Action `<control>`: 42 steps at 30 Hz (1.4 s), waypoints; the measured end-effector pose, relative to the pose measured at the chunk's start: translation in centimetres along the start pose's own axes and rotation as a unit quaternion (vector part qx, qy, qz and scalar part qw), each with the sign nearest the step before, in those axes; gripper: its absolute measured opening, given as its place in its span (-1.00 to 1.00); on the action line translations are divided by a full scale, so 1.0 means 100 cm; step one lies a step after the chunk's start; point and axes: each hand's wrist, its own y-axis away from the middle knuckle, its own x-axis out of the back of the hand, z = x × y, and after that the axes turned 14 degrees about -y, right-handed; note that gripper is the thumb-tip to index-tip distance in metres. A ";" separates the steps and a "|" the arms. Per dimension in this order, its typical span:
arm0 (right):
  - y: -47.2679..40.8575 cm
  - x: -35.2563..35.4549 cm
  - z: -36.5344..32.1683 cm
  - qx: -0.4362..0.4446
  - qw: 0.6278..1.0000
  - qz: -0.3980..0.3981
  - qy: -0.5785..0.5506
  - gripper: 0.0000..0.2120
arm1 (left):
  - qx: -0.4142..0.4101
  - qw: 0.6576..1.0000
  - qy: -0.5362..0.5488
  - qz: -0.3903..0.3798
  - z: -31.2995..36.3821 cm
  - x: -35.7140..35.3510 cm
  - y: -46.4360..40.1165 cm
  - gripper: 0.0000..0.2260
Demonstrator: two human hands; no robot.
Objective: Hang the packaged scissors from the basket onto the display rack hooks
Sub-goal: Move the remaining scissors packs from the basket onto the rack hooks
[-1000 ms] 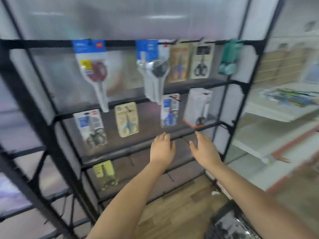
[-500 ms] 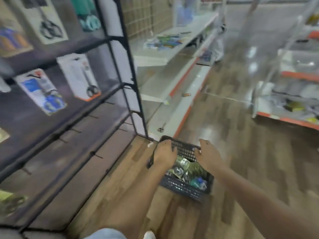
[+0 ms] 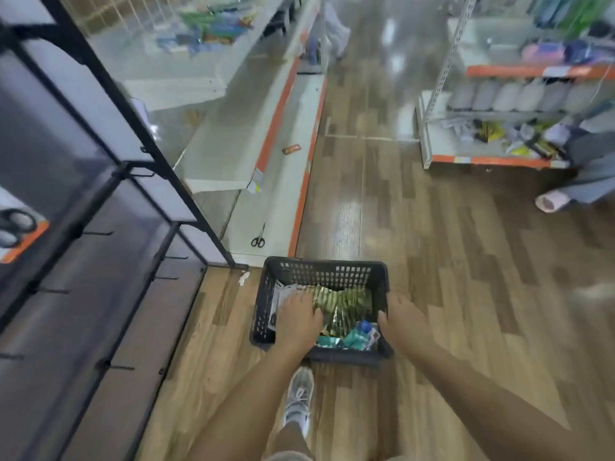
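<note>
A black plastic basket (image 3: 324,270) stands on the wooden floor in front of me, holding several packaged scissors: green-yellow packs (image 3: 344,304), teal ones (image 3: 357,339) and a white one (image 3: 282,294). My left hand (image 3: 298,319) reaches into the basket's left half, its fingers spread on top of the packs. My right hand (image 3: 404,322) lies over the basket's right rim with fingers relaxed and holds nothing I can see. The black display rack (image 3: 109,181) rises at the left with bare hooks (image 3: 100,233) sticking out.
One white-and-orange pack (image 3: 18,227) hangs at the rack's far left edge. Loose scissors (image 3: 258,239) lie on a low white shelf (image 3: 276,181) beyond the basket. Another person's foot (image 3: 550,201) is at the right by a stocked shelf (image 3: 492,159). My shoe (image 3: 299,399) is just behind the basket.
My view swung from the rack down to the floor. Both hands dropped from the rack to the basket, and the left hand has gone in onto the packs.
</note>
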 end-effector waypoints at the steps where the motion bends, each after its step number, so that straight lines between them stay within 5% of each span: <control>1: -0.009 -0.012 -0.004 -0.016 1.000 -0.017 0.008 -0.67 | -0.009 1.000 -0.014 -0.019 -0.012 -0.004 -0.010 -0.71; 7: -0.076 -0.071 -0.010 -0.075 0.996 -0.053 0.015 -0.73 | -0.053 0.991 -0.080 -0.090 -0.085 -0.041 -0.076 -0.74; 13: -0.140 -0.157 0.041 -0.102 0.992 -0.076 -0.007 -0.67 | 0.028 0.988 -0.073 -0.130 -0.141 -0.132 -0.142 -0.86; 20: -0.233 -0.298 0.114 -0.084 0.987 -0.133 0.034 -0.46 | -0.028 0.972 -0.127 -0.193 -0.156 -0.295 -0.219 -0.62; 30: -0.389 -0.465 0.181 -0.033 0.995 -0.087 -0.043 -0.32 | -0.039 0.987 -0.116 -0.103 -0.164 -0.480 -0.365 -0.60; 35: -0.424 -0.485 0.213 -0.017 0.992 -0.122 0.012 -0.09 | 0.000 0.996 0.037 -0.086 -0.157 -0.527 -0.395 -0.53; 42: -0.424 -0.506 0.225 0.000 0.989 -0.130 0.076 0.01 | -0.042 0.996 -0.021 -0.080 -0.164 -0.551 -0.389 -0.39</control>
